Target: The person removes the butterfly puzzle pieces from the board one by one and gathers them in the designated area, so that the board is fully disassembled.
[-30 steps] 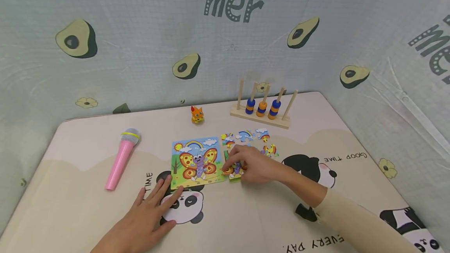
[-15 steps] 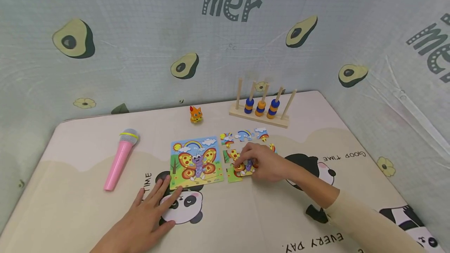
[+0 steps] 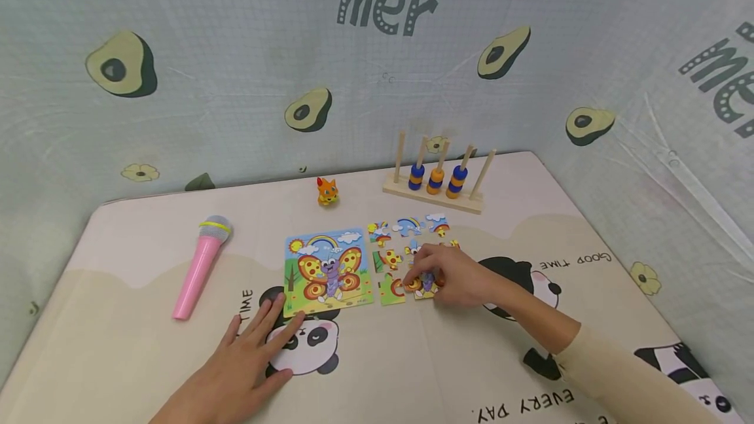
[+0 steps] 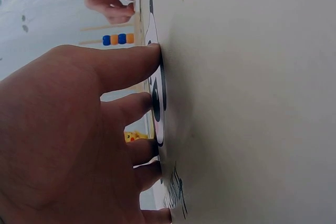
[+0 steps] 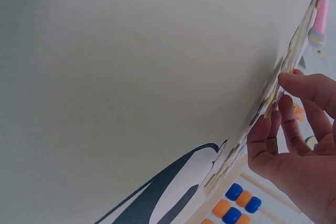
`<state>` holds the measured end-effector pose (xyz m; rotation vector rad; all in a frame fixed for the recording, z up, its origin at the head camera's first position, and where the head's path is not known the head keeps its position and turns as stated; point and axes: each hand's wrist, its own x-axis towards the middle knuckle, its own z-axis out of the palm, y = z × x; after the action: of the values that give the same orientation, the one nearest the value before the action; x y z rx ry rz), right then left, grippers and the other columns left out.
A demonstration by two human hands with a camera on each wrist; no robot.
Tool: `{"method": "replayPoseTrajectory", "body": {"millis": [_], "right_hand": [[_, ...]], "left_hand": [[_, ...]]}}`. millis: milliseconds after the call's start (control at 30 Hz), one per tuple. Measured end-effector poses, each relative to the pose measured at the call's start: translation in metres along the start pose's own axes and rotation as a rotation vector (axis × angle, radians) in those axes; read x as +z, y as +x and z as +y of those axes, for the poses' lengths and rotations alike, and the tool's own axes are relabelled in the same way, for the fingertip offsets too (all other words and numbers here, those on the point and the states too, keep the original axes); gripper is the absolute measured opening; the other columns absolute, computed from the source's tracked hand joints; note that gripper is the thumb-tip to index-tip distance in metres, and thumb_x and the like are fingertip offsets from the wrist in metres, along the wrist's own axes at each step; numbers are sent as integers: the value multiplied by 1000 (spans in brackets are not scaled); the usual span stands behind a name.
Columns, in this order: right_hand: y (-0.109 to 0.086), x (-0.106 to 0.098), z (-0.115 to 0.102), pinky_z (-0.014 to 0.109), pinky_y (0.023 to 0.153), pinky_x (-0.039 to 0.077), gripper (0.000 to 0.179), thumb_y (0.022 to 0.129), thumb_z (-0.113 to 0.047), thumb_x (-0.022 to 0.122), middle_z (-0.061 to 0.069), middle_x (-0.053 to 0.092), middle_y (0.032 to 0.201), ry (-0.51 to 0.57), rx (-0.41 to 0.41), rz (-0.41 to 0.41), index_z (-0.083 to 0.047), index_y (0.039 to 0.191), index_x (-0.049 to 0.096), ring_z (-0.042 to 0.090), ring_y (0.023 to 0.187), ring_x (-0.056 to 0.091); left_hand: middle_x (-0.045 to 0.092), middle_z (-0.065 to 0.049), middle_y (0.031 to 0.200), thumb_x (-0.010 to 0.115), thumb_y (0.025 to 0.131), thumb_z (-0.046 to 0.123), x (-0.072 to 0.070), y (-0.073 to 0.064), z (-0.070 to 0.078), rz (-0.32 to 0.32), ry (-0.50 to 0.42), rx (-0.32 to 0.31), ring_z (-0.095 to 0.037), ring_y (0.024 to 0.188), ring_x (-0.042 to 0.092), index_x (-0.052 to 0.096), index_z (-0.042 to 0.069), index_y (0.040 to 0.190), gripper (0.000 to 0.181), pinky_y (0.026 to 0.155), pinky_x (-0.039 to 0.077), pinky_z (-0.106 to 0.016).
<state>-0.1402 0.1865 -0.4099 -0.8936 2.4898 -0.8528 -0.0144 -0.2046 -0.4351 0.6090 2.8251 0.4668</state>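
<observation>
My right hand pinches a puzzle piece with the butterfly's purple body on it, low over the table. In the right wrist view, thumb and fingers of the right hand close on its edges. Around it lie other loose pieces: a green corner piece to its left, a red-wing piece behind that, and a rainbow piece in the far row. My left hand rests on the table with fingers spread, fingertips at the near-left edge of the butterfly picture board.
A pink toy microphone lies at the left. Toward the back stand an orange fox figure and a wooden peg rack with blue and orange beads. A patterned cloth wall rises behind the table.
My right hand has shifted right with the purple-body piece, away from the picture board. The green corner piece and red-wing piece it was covering now show. The left hand has stayed put.
</observation>
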Motion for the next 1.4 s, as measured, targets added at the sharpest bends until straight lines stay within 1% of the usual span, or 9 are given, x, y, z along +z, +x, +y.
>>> {"method": "replayPoseTrajectory", "body": {"millis": [133,333,533,667,933,1233,1400], "right_hand": [[0,1,1,23,66,48,57,70,17,70,-4,63,118,6,8,-7,-25,109,80,20,100,56],[0,2,0,24,69,49,56,69,18,69,-5,64,117,-5,1,-15,-23,106,81,20,104,56],[-1,2,-3,27,77,51,55,69,18,65,-5,65,116,-25,-13,-15,-21,104,81,19,110,56],[0,2,-2,31,82,52,56,69,19,64,-6,66,115,-44,-18,-10,-21,104,81,18,112,57],[-1,4,-3,38,93,53,53,71,15,67,-5,66,119,-77,13,-21,-23,105,81,19,117,57],[0,4,-4,40,94,51,52,72,14,68,-5,66,119,-101,5,-26,-23,106,82,19,115,56],[0,4,-4,46,99,51,53,72,14,68,-3,66,123,-105,17,-29,-25,106,82,22,119,56]], "left_hand": [[25,-14,173,70,95,50,0,0,0,-3,0,2,-43,156,29,42,29,161,75,117,23,-78],[25,-14,173,69,95,53,0,0,1,-23,3,-1,-43,156,29,42,29,161,75,117,23,-78],[26,-16,172,70,95,51,-1,0,1,-6,8,8,-43,156,30,44,28,160,74,116,24,-79],[26,-16,172,70,95,51,0,0,0,4,9,15,-43,156,30,44,28,160,74,115,24,-79],[26,-16,172,70,95,51,1,0,-1,4,9,16,-43,156,30,44,28,160,74,115,24,-79],[27,-15,172,70,94,51,2,0,-2,11,18,20,-43,156,31,45,28,160,74,115,25,-79],[26,-15,172,70,95,52,2,1,-2,-1,18,15,-44,156,30,43,28,160,75,115,24,-79]]}}
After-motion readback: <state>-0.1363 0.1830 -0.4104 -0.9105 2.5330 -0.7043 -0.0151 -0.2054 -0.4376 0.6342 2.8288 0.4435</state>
